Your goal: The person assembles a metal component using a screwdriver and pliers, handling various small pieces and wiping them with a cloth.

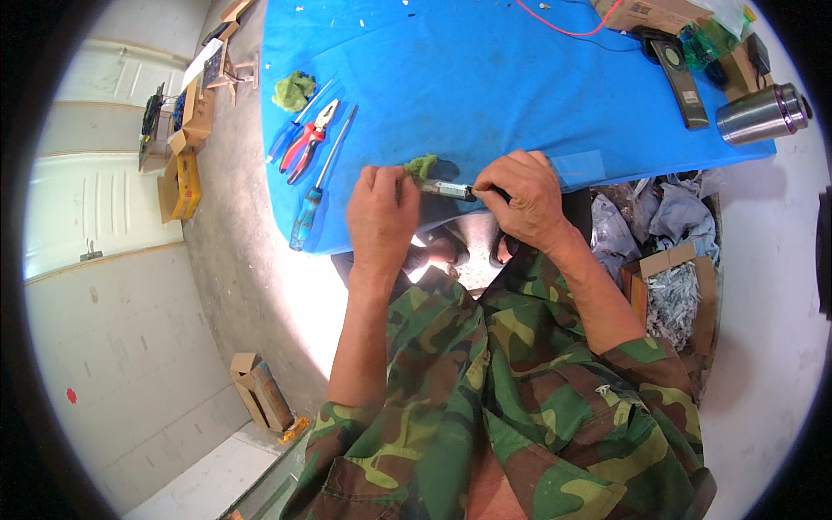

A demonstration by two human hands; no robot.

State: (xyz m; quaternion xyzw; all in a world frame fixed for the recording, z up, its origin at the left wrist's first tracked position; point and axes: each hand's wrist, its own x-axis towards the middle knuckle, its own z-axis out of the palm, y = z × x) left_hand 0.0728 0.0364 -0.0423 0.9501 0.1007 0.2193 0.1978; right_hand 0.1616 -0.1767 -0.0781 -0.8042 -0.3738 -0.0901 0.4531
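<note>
Right hand [524, 201] has the little clear tube [449, 190] pinched by its dark end, near the counter's [485, 95] 6 o'clock edge. Left hand [381, 212]'s at the 9 o'clock end, can't tell if gripping. Loose pinch = dropped tube, imo.

Cloth [416, 95]: blue. On cloth: pliers [309, 141], red-black handles; wad [295, 91], green. By cloth's near edge: tube [447, 189], grey-black; shirt [555, 381], green-brown camouflage.
</note>
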